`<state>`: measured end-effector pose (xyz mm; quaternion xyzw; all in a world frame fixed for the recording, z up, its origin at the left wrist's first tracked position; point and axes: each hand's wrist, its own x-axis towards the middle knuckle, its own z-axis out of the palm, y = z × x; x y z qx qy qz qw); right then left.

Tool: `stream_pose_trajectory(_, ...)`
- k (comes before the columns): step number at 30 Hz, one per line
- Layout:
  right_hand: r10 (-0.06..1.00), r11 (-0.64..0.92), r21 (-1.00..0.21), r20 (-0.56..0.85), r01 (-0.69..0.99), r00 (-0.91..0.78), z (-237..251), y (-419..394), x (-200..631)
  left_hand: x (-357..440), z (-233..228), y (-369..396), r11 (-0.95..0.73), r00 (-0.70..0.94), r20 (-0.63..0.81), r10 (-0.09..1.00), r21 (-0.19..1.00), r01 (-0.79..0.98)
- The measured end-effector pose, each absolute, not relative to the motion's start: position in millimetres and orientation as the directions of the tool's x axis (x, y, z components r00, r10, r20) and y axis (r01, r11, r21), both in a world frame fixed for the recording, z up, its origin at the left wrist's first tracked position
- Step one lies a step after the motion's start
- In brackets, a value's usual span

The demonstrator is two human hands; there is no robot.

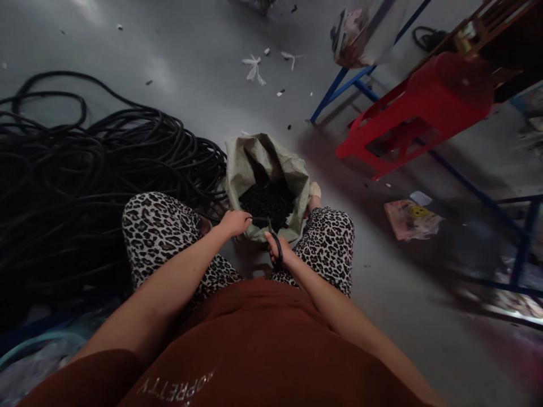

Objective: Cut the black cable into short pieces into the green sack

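Seated over a gray floor, left hand gripping a black hose right above an open green sack of black bits – right hand closed around dark-handled scissors. Huge tangle of black tubing lies just left, a tipped red stool well off right.

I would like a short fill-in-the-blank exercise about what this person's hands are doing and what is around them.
1. The left hand grips a black ____ that runs across to the scissors.
2. The right hand holds scissors above the open green ____.
3. The sack stands between the person's ____.
4. A big pile of black hose lies on the person's ____ side.

Missing words: hose; sack; knees; left
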<state>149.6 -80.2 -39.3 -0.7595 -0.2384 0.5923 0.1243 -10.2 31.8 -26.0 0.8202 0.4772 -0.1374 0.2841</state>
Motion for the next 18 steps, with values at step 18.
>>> stream_pose_trajectory(18,0.443,-0.896,-0.434,-0.886,0.092,0.139,-36.8,-75.6,150.3,-13.7,-33.9,35.4,-0.309,0.477,-0.467,0.744,0.393,0.866)
